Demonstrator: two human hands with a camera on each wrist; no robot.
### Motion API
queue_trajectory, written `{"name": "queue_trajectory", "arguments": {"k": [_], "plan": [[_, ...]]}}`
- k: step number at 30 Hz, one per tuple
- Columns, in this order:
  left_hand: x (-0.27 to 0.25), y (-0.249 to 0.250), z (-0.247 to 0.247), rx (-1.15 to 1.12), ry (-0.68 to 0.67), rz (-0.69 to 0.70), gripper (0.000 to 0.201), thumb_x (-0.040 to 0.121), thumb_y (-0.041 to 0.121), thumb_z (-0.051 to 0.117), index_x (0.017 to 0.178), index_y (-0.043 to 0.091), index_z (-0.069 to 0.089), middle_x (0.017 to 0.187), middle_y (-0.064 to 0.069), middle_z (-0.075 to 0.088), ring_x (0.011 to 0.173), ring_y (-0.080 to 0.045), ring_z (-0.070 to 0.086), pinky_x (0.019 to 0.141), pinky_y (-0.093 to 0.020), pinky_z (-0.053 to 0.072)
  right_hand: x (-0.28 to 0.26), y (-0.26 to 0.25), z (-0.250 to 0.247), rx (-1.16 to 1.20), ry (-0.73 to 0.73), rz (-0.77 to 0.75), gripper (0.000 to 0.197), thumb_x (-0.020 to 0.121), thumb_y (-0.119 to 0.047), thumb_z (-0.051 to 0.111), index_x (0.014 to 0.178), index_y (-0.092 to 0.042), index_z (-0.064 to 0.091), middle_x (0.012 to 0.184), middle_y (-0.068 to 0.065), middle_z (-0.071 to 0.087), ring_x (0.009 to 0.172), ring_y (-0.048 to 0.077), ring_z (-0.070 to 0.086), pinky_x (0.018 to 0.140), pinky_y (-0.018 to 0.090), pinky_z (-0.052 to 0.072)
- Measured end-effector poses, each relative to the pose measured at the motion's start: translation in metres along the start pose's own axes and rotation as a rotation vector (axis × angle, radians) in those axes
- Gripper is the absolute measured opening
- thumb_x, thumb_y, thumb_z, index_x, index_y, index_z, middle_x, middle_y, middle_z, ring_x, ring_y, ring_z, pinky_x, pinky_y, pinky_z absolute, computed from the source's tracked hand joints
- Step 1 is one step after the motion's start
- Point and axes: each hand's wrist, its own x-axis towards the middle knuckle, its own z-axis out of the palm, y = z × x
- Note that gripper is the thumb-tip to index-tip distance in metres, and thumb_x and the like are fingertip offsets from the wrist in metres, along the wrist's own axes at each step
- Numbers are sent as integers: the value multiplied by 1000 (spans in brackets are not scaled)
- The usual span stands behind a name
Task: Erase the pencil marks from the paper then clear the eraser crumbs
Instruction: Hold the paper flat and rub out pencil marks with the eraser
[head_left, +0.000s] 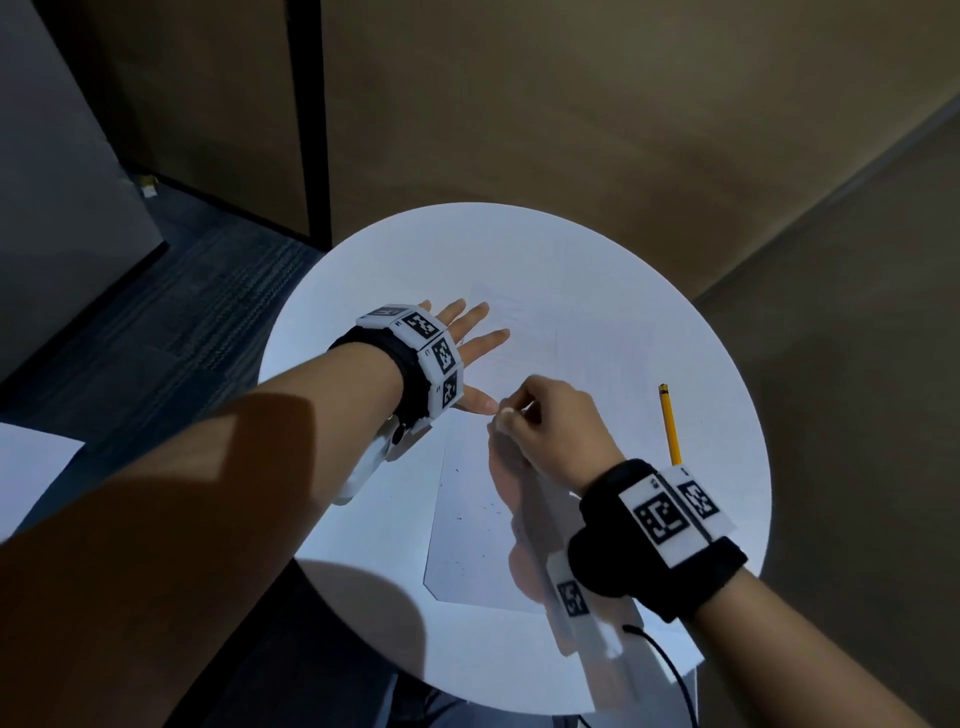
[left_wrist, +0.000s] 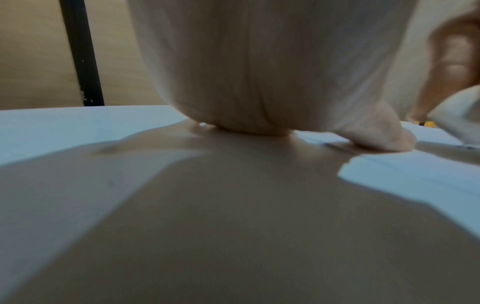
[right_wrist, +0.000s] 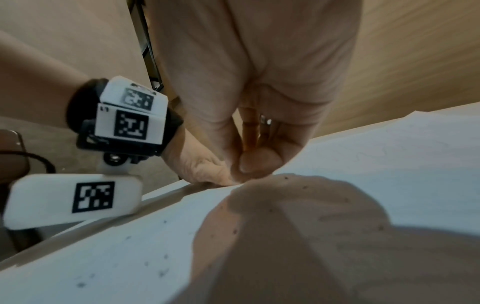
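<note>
Left hand (head_left: 457, 338) flat, fingers spread, pressing paper (head_left: 467, 519) at frame centre on round white table (head_left: 363, 545), right hand (head_left: 545, 421) fingers pinched together just beside left thumb — eraser not discernible, dark crumbs (head_left: 483, 506) scattered lower centre, yellow pencil (head_left: 669, 423) right — apart from paper.

Black wristbands (head_left: 613, 525) bearing white coded tags (head_left: 660, 514)

The head view is dim around the edges, with a bright pool of light on the white table (head_left: 363, 545), nearly washing out the paper (head_left: 467, 519). Hard shadows fall toward the lower frame. Straight wall lines bow at the corners. The left wrist view is soft and blurred, mostly shadow across its lower half. The right wrist view is sharper at the left, blurred at the bottom.
</note>
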Motion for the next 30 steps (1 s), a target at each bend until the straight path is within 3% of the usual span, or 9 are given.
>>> {"name": "queue_trajectory", "arguments": {"k": [2,4,7,11,13,17,22,26,30], "plan": [[0,1,0,8,0,-4,90,79,80,29,147,40,-14,155,4,-25,144,-20,-20,114,-47,-11,-3,2,7,15,23,19,9,90,-15,52,87,-10,59,83,3,63,74,13,53,57,18,34],[-1,1,0,5,-3,0,90,78,80,30,147,41,-14,155,4,-25,144,-19,-19,114,-47,-11,-11,2,8,16,-39,7,11,91,-14,50,80,-14,54,77,-1,60,68,10,51,54,12,36],[0,0,0,7,-6,-1,91,77,80,29,147,41,-14,155,5,-25,144,-20,-20,114,-47,-11,-9,-2,-1,-27,-118,-11,20,90,-15,53,71,-19,50,78,-1,59,73,12,51,52,5,35],[3,-1,2,48,6,-4,90,80,79,30,146,40,-17,155,3,-26,144,-21,-19,114,-47,-9,6,-6,3,-16,1,27,11,92,-22,52,88,-12,55,93,6,63,79,15,49,58,20,34],[1,1,0,52,-3,-5,89,81,78,30,146,39,-16,155,3,-26,144,-22,-19,114,-47,-9,1,-7,11,-38,-7,41,11,93,-21,50,90,-11,54,97,8,62,80,17,49,62,24,34],[-1,1,-1,51,-1,-3,88,82,76,30,147,38,-16,155,3,-25,144,-22,-19,114,-47,-10,-7,-10,10,-76,-91,9,14,91,-18,52,78,-14,48,87,5,60,75,16,48,50,13,30],[4,-1,4,80,16,-2,89,83,75,35,146,40,-17,155,2,-25,144,-21,-18,114,-48,-8,3,-13,14,-35,12,66,12,93,-22,50,87,-12,49,94,8,59,77,18,47,60,25,32],[-1,2,0,55,8,-5,87,82,75,30,147,38,-14,156,2,-24,144,-21,-18,114,-47,-9,-8,-15,14,-71,-106,15,19,91,-17,51,73,-15,45,90,6,62,75,17,50,52,15,32],[2,0,2,57,13,-7,88,83,75,32,147,39,-15,156,2,-24,145,-22,-18,114,-47,-9,4,-13,10,-38,-7,62,12,93,-21,52,84,-13,50,97,10,62,77,18,49,55,22,32]]}}
